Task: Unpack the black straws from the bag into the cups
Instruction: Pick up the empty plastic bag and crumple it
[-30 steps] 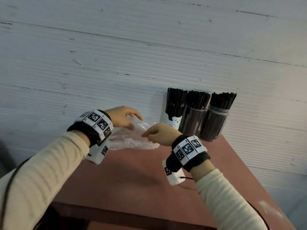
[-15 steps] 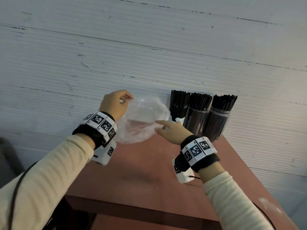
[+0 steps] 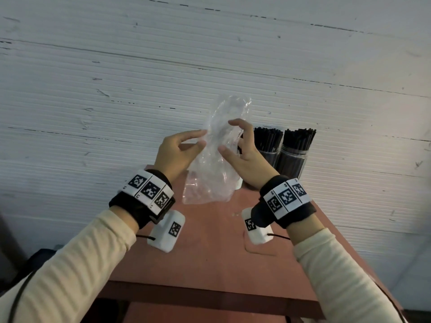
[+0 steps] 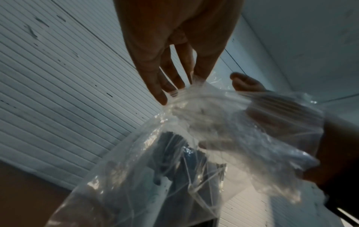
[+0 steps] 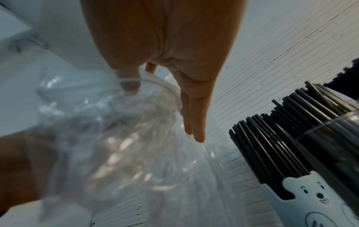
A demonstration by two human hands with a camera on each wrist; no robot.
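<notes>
Clear plastic bag (image 3: 215, 159), apparently empty, pinched by our left hand (image 3: 175, 152) and right hand (image 3: 242, 155); straws (image 3: 283, 142) fill the cups (image 3: 291, 163). We judge disposal next.

Plain workroom or stockroom, unclear which: white ribbed wall panels (image 3: 140, 66), bare reddish-brown table (image 3: 210, 252).

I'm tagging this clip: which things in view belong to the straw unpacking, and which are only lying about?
Job:
- clear plastic bag, held up by left hand and right hand
- black straws
- cups

Lying about:
- reddish table
- white ribbed wall
</notes>
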